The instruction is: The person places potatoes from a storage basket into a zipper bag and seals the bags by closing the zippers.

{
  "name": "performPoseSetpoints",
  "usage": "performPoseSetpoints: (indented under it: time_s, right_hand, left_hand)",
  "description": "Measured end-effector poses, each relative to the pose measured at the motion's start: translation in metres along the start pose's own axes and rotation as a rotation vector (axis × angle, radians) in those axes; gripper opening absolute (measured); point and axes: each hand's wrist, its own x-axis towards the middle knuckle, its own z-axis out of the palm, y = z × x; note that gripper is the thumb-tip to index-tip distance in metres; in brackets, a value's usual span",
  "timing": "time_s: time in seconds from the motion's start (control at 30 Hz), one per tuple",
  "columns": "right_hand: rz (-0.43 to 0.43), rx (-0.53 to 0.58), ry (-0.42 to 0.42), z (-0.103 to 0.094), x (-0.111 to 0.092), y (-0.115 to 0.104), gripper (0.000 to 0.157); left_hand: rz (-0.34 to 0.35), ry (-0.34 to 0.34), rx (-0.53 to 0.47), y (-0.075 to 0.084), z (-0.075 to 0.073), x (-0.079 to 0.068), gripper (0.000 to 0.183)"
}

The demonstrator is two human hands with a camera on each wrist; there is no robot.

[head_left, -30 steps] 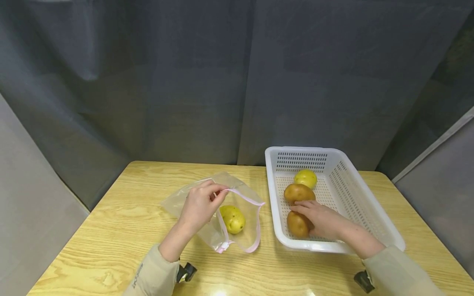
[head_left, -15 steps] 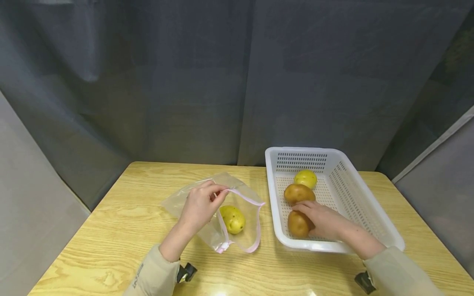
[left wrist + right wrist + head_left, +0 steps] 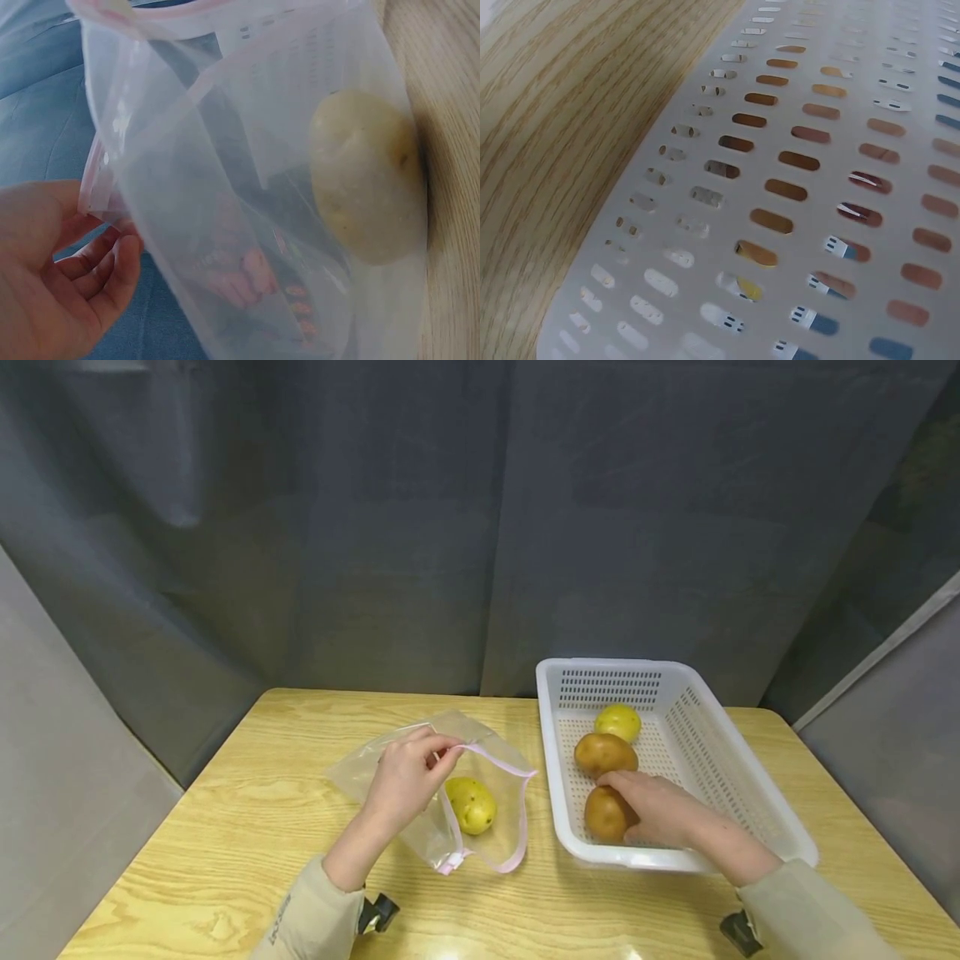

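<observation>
Desk (image 3: 225,827) of pale wood carries a white basket (image 3: 552,760) and, to its left, a clear pink-edged bag (image 3: 427,833). With our left hand (image 3: 405,781) we pinch the bag's edge; our right hand (image 3: 660,810) curls its fingers round a smooth brown potato (image 3: 608,816) inside the basket. Only the right wrist view shows us the basket's slotted outside.

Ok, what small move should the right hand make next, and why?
Probably lift the nearer brown potato straight up out of the white basket: the right hand curls round it, and the left hand pinches the edge of the clear bag, whose mouth gapes open.
</observation>
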Motion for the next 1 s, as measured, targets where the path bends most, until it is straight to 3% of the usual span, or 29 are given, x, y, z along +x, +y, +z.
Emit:
performPoseSetpoints:
  time_s: [0.43, 1.0]
  right_hand:
    - [-0.046, -0.047, 0.007, 0.0011, -0.0041, 0.0021, 0.070]
    - [0.009, -0.078, 0.031, -0.0064, -0.0052, 0.0021, 0.071]
  left_hand:
    - [0.001, -0.003, 0.010, 0.0001, 0.0009, 0.0005, 0.011]
    - [-0.003, -0.001, 0.008, -0.0004, 0.0006, 0.0005, 0.011]
